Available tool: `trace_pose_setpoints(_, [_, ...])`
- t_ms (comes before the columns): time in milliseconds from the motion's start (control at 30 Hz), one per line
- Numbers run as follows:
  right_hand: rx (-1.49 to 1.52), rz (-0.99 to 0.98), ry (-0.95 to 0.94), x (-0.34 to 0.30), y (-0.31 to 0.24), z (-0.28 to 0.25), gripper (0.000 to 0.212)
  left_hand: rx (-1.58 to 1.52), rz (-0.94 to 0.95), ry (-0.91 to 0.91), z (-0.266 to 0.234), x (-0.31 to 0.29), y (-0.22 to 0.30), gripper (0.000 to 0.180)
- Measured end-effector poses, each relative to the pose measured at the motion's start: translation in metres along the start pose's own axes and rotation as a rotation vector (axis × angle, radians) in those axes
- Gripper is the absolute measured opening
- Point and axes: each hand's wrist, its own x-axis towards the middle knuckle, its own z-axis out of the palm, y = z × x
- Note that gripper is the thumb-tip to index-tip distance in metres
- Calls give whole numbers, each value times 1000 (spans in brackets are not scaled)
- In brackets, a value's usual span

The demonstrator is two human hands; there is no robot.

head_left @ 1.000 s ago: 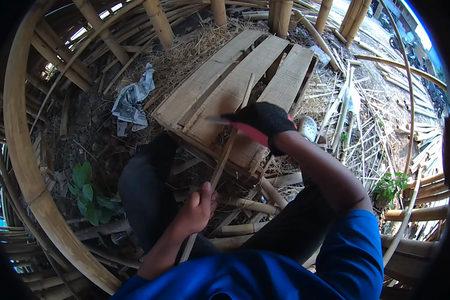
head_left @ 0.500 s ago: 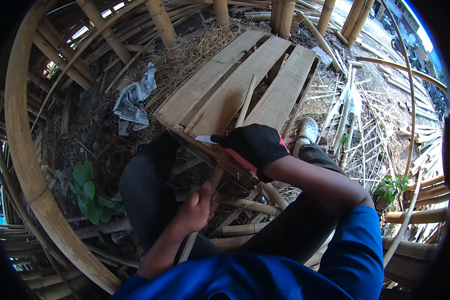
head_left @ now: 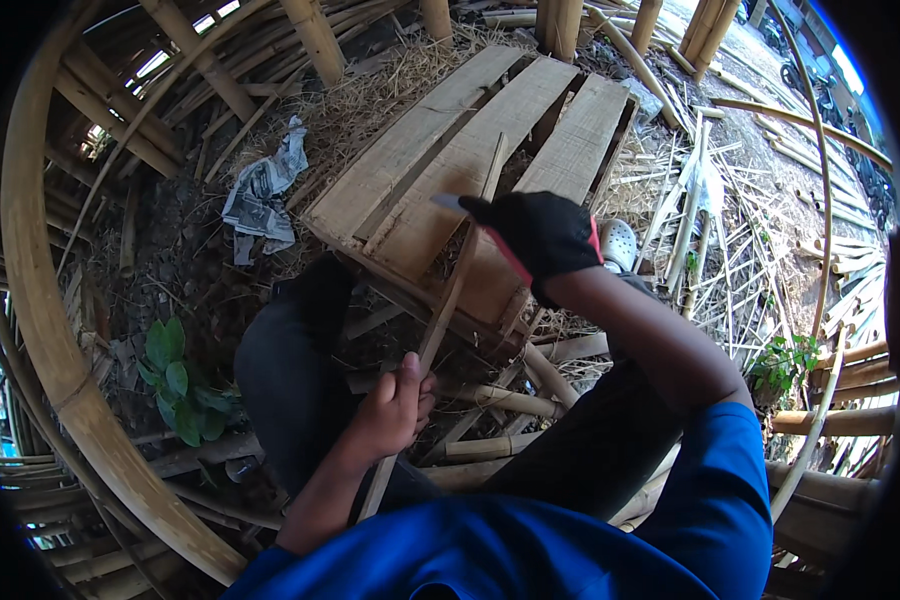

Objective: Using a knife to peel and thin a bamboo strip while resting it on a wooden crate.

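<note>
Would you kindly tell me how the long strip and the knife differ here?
The long strip is tan, while the knife shows a pale grey blade.
The strip reaches from over the slatted crate toward the lap; the knife's visible part is short and points leftward.
The strip is in the bare left grip, whereas the knife is in the right grip, gloved in black and red.
Both are slender and hand-held.

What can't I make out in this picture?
In the head view:
- Back end of the blade: hidden inside the gloved right hand.
- Part of the stick inside the left hand: covered by fingers.
- Stick's lower end: hidden behind the blue shirt.
- Dark objects, upper right: too small.
</note>
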Motion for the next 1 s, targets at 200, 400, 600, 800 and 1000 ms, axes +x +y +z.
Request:
trace_pose_setpoints(200, [-119, -201, 34, -19, -9, 20, 53, -32, 21, -35, -1, -1, -9, 57])
trace_pose_setpoints(400, [-25, -201, 48, -34, -15, 33, 57, -26, -40, -52, 1, 4, 0, 58])
trace_pose_setpoints(600, [-96, -83, 75, 2, 5, 2, 61, -28, -9, -74, -5, 2, -4, 57])
trace_pose_setpoints(800, [-138, -261, -5, -24, -14, 31, 57, -18, -28, -13, -2, -3, -8, 57])
trace_pose_setpoints(1000, [-287, -153, 268, -5, -1, 28, 42, -58, -66, -69, -7, -1, -3, 57])
